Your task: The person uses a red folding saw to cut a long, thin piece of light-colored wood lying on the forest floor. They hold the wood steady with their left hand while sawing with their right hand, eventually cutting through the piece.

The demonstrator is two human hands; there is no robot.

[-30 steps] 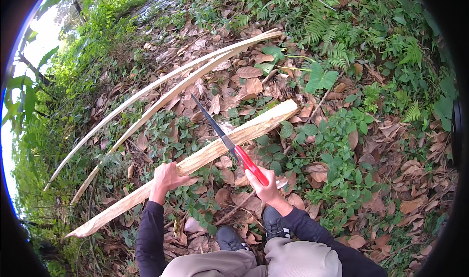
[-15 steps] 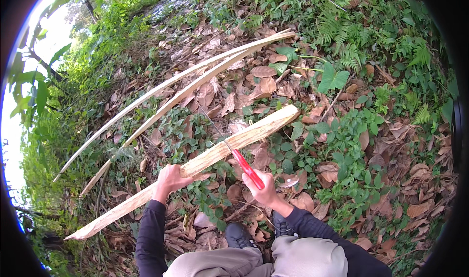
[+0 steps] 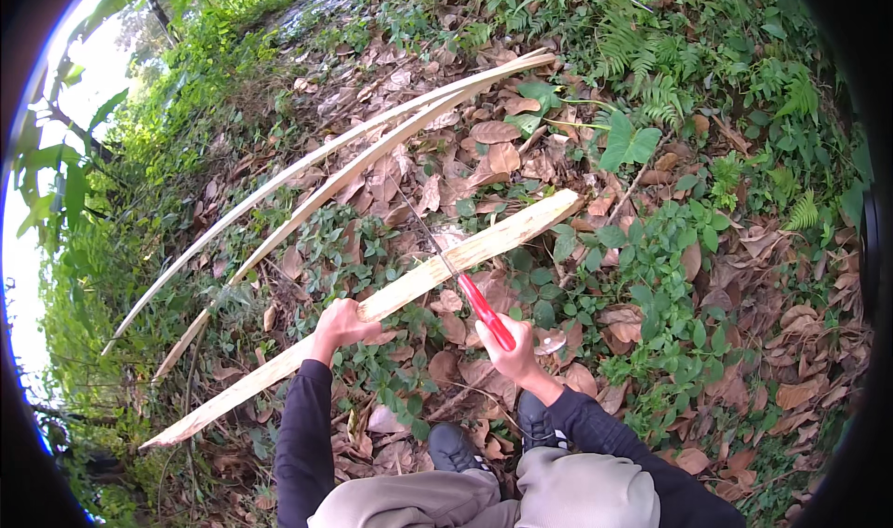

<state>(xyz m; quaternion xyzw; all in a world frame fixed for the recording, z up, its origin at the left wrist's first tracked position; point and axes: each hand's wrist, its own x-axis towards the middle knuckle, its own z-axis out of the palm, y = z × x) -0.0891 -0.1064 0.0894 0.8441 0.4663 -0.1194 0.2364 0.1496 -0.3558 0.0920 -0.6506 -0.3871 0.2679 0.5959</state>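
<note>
My left hand (image 3: 340,324) is closed around a long, pale split-wood plank (image 3: 433,275) at its middle. The plank slants from the lower left to the upper right, with its near end tapering to a point. My right hand (image 3: 513,350) grips the red handle of a long knife (image 3: 481,302). The thin dark blade lies across the plank's upper face and points up and to the left. It touches or sits very close to the wood; the exact contact cannot be made out.
Two long, pale wood strips (image 3: 372,151) lie on the ground beyond the plank, meeting near their far right ends. Brown dry leaves (image 3: 493,132) and low green plants cover the ground. A broad green leaf (image 3: 628,143) and ferns grow to the right. My shoes (image 3: 454,446) are below.
The plank and my left hand have shifted a little to the right and upward. My right hand and the knife have moved slightly right, with the handle a bit lower.
</note>
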